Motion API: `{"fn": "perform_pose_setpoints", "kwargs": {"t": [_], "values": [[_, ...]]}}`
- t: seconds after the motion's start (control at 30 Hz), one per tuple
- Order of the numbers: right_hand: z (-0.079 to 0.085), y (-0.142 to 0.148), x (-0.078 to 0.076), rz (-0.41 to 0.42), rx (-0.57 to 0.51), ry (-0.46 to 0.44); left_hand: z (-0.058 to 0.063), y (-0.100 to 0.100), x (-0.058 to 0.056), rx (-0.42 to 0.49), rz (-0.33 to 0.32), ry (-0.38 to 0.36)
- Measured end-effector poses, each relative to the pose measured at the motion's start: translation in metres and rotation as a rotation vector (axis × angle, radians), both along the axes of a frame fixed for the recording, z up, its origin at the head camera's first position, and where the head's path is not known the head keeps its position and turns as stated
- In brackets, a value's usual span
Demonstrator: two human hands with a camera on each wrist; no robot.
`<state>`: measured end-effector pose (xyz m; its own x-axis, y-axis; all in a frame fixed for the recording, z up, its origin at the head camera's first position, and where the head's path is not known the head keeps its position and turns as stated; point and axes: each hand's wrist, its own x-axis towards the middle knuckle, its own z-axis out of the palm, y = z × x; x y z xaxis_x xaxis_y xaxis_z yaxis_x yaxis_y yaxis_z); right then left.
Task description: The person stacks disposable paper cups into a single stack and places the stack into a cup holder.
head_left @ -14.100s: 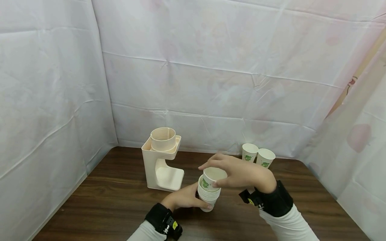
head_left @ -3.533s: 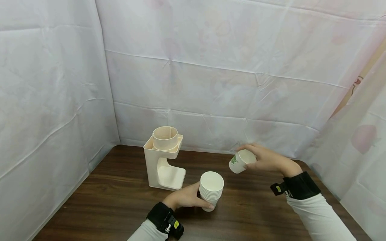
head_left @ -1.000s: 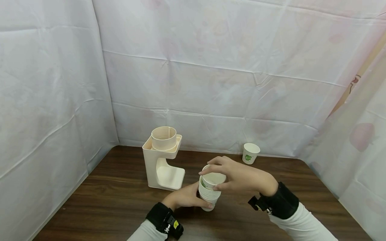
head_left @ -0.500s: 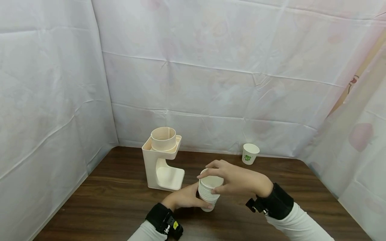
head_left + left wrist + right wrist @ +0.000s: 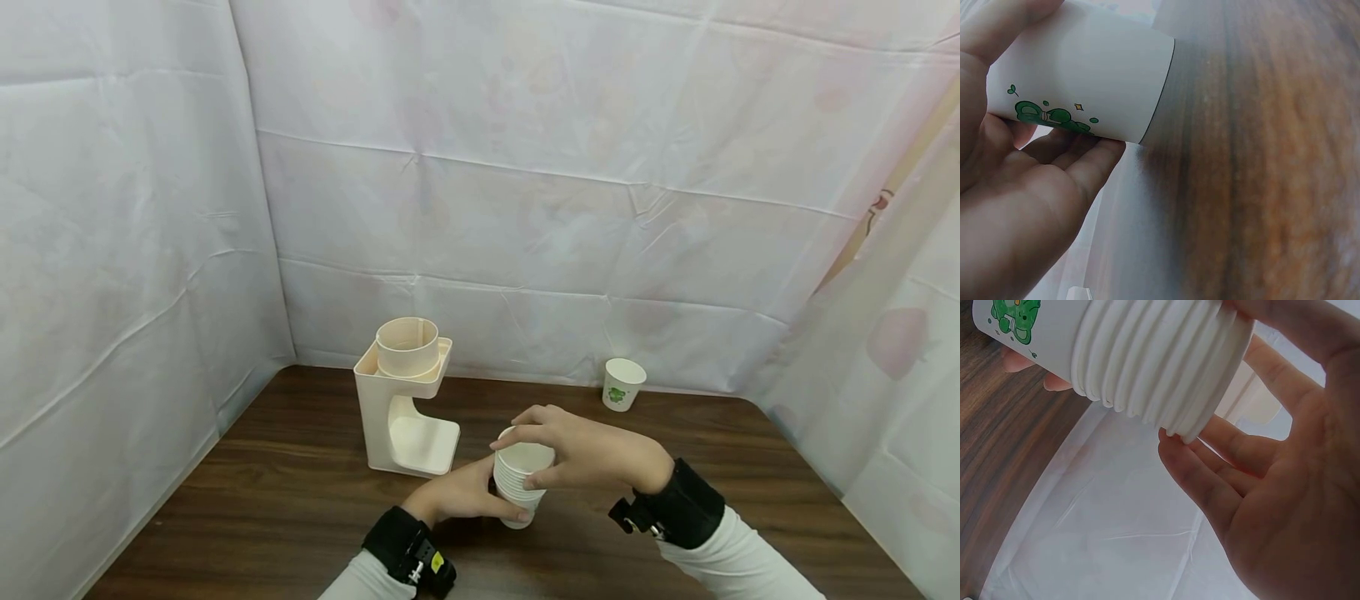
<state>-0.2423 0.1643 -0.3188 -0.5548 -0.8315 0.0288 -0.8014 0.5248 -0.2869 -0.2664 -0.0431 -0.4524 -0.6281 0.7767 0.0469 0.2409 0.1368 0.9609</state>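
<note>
A stack of nested white paper cups (image 5: 517, 486) stands upright on the table, near the front middle. My left hand (image 5: 459, 493) grips its lower part, thumb on the near side. In the left wrist view, the bottom cup (image 5: 1097, 69), with a green print, sits between that hand's thumb and fingers. Over the top, my right hand (image 5: 585, 450) holds the uppermost rim between thumb and fingers. The right wrist view shows the stacked rims (image 5: 1154, 362) close together, with the right hand's fingertips (image 5: 1175, 453) at the last ones.
One white paper cup (image 5: 622, 385) with a green print stands at the back right. Left of the stack is a cream-coloured holder (image 5: 375, 417) with a round cylinder (image 5: 407, 348) on top. White cloth (image 5: 525, 208) hangs behind the wooden table (image 5: 285, 500).
One back-right cup is gone from there; my right hand brought a cup over and lowered it into the stack, where it now sits deeper. My left hand has kept its hold.
</note>
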Motion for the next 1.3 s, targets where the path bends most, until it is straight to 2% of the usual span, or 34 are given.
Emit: {"fn": "perform_pose_setpoints", "kwargs": {"t": [0.8, 1.03, 1.3], "values": [[-0.0009, 0.0019, 0.001, -0.023, -0.029, -0.04, -0.0004, 0.001, 0.0012, 0.012, 0.008, -0.016], [-0.0016, 0.0035, 0.001, -0.05, -0.042, -0.076, -0.0011, 0.0011, 0.0004, 0.014, 0.012, -0.015], [-0.002, 0.0066, 0.0015, -0.079, -0.037, -0.061, -0.0003, 0.0003, 0.0001, -0.001, 0.028, -0.021]]}}
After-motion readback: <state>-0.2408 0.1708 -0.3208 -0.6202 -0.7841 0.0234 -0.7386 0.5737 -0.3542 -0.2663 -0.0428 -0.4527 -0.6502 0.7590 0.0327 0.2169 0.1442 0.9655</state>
